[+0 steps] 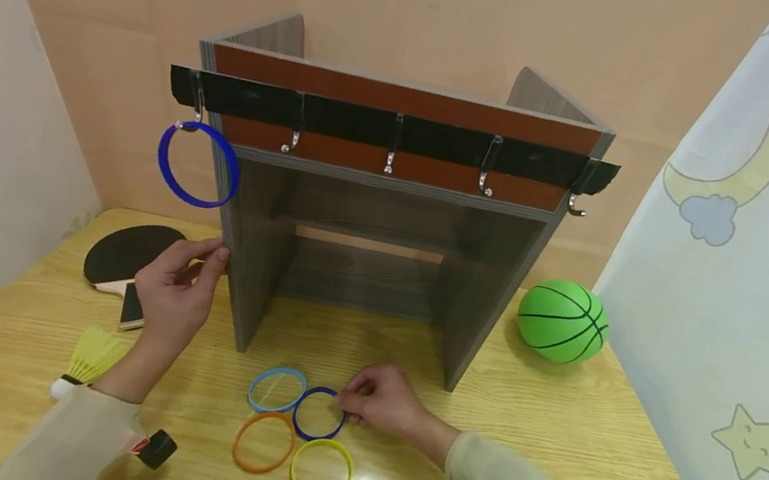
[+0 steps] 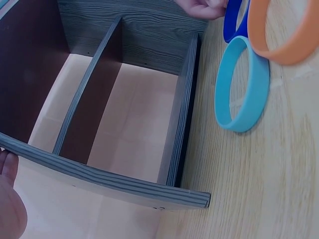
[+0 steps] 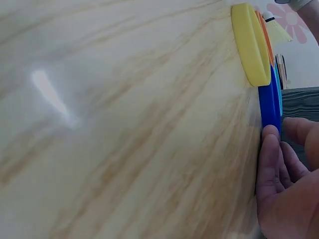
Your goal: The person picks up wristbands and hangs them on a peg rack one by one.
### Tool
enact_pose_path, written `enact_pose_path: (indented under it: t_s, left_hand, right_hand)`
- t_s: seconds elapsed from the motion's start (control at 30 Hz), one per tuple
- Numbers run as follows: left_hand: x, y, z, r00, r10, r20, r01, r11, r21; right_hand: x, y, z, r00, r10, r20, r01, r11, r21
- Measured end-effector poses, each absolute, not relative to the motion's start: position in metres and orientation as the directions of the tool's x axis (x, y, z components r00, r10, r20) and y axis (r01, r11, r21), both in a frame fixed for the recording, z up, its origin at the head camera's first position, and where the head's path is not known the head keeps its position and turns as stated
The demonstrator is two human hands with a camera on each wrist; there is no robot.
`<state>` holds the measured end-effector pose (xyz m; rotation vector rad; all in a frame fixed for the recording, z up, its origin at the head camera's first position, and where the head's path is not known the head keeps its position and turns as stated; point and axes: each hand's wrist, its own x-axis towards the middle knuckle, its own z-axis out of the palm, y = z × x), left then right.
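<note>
A dark blue ring (image 1: 316, 436) lies flat on the wooden table, and my right hand (image 1: 389, 399) pinches its right edge. In the right wrist view, fingertips (image 3: 269, 131) meet this blue ring (image 3: 269, 105). My left hand (image 1: 176, 291) touches the outer left side of the grey wooden stand (image 1: 250, 252) with relaxed fingers. Another blue ring (image 1: 235, 170) hangs from the leftmost hook (image 1: 198, 114) on the stand's black strip. Light blue (image 1: 251, 391), orange (image 1: 236, 443) and yellow (image 1: 293, 473) rings lie around the pinched one.
The black strip bears several more hooks, the middle one (image 1: 391, 159) above the stand's opening. A green ball (image 1: 560, 322) sits right of the stand. At the left are a black paddle (image 1: 125, 254) and a yellow shuttlecock (image 1: 94, 356). Walls stand behind and at both sides.
</note>
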<state>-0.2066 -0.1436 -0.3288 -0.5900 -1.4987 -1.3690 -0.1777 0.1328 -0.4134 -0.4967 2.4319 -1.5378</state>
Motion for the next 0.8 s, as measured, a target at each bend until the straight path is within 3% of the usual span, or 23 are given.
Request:
enact_pose_path:
  t_s: [0.43,0.63,0.8]
  left_hand:
    - [-0.2065,-0.1433,-0.3295,-0.413,-0.255,0.874,0.846,0.248,0.472]
    - [-0.2104,-0.1439,-0.3318,-0.422,-0.261,0.868,0.849,0.222,0.48]
    - [-0.2049,-0.1438,-0.3298,-0.432,-0.263,0.863,0.83,0.258,0.494]
  right_hand:
    - [-0.1817,0.1264,-0.4084,-0.924,-0.375,-0.071,-0.146,0.521,-0.841]
    - [-0.1821,0.1277,-0.4104,-0.927,-0.372,-0.04,-0.162,0.495,-0.854]
    - [-0.1794,0.13,-0.4103,-0.932,-0.35,-0.093,-0.06,0.402,-0.914]
